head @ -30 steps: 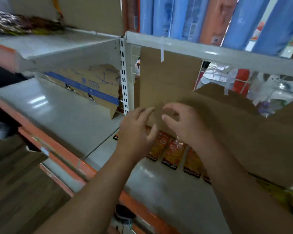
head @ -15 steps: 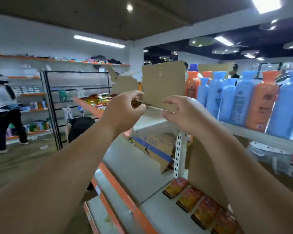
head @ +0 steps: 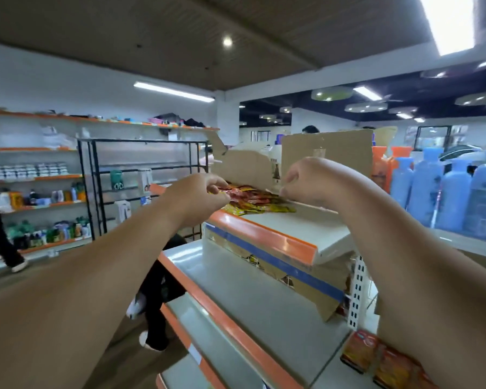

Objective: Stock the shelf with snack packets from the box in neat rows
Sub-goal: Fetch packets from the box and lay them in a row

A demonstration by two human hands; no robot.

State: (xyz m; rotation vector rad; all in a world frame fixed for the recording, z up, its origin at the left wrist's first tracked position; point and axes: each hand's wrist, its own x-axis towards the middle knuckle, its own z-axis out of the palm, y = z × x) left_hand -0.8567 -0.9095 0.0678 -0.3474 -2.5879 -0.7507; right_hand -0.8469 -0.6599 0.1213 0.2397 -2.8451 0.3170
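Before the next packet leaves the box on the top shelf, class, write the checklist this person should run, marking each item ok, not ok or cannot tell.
1. The box is open, its snack packets reachable: ok.
2. Packets in it lie in order: not ok, a loose heap.
3. The left hand grips a packet: cannot tell; its fingers curl at the heap's edge.
4. The right hand grips anything: cannot tell.
5. Bare space on the lower shelf for more rows: ok.
6. The laid row is straight: cannot tell, the arm covers part.
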